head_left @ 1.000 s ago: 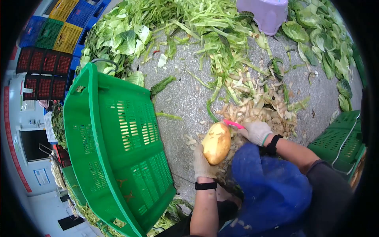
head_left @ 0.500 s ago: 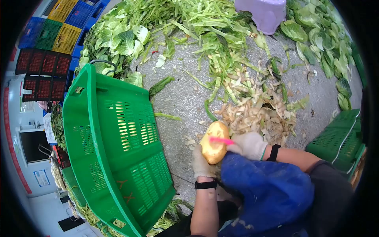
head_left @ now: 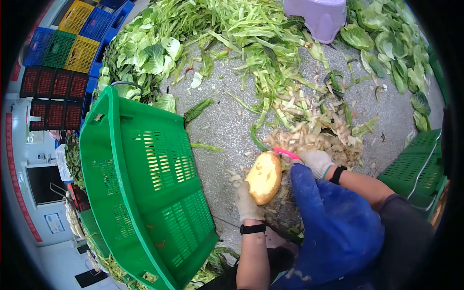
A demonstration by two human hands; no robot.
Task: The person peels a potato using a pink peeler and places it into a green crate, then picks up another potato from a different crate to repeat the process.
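A large, partly peeled potato sits in my left hand, which wears a pale glove and grips its lower left side. Bare yellow flesh shows on most of its upper face, with brownish skin along the right edge. My right hand, gloved too, is closed on a pink peeler. The peeler's head is by the potato's upper right edge; whether it touches cannot be made out. Just beyond both hands lies a heap of peelings on the grey floor.
A big green crate stands close on my left, another green crate on the right. Green trimmings and cabbage leaves cover the floor ahead, around a purple stool. Blue cloth covers my lap.
The peeler has moved from the middle of the potato to its upper right edge, along with my right hand. The potato has turned slightly and sits a little lower.
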